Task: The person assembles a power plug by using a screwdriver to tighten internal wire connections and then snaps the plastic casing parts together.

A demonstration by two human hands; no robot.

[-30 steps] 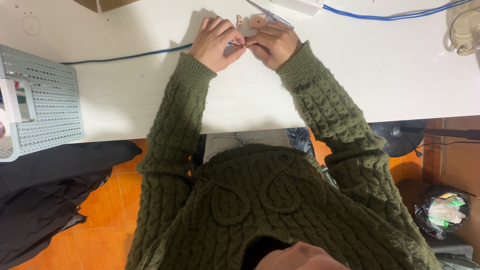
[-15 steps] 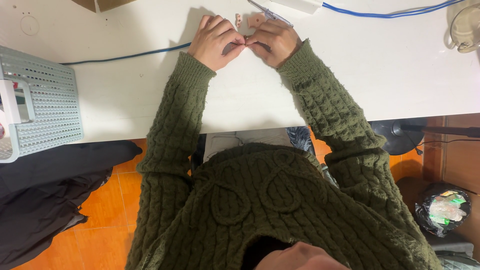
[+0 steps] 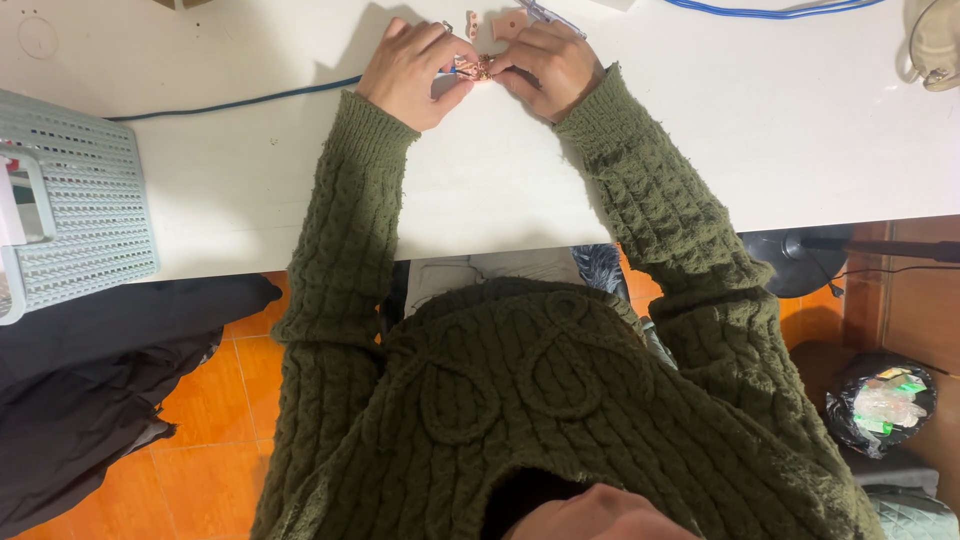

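Observation:
My left hand (image 3: 415, 72) and my right hand (image 3: 548, 70) meet at the far edge of a white table (image 3: 500, 180). Between their fingertips they pinch a small copper-coloured part (image 3: 474, 68) with thin wires. Both hands grip it from opposite sides. Just beyond the hands lie two small pinkish flat pieces (image 3: 506, 22) on the table. My arms are in dark green knitted sleeves.
A pale grey perforated basket (image 3: 70, 210) stands at the table's left edge. A blue cable (image 3: 240, 100) runs across the table from the left; another blue cable (image 3: 770, 12) lies at the top right, near a beige object (image 3: 935, 45). A bin with a black bag (image 3: 880, 405) sits on the floor, right.
The view has shifted slightly. My hands stay together at the same spot, fingers working the small copper part; the pinkish pieces now show just beyond them.

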